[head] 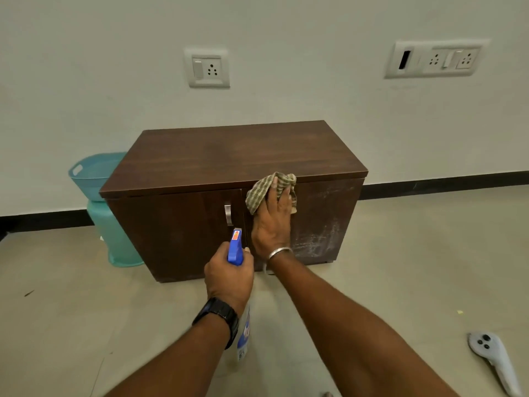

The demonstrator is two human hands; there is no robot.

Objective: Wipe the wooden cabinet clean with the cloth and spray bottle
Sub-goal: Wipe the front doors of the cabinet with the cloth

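Note:
A low dark wooden cabinet (200, 161) stands against the wall, with two doors and a metal handle (228, 214) on the left door. My right hand (272, 224) presses a checked green-beige cloth (259, 191) against the upper edge of the right door. That door's surface to the right shows pale smears (317, 236). My left hand (229, 277) grips a spray bottle with a blue trigger head (235, 249), held in front of the cabinet with the nozzle facing the doors. The bottle's body (244, 336) hangs below my wrist.
A teal plastic bin (94, 174) sits on a teal stool (114, 239) left of the cabinet. A white handheld controller (492, 359) lies on the tiled floor at the right. Wall sockets (206, 67) are above the cabinet.

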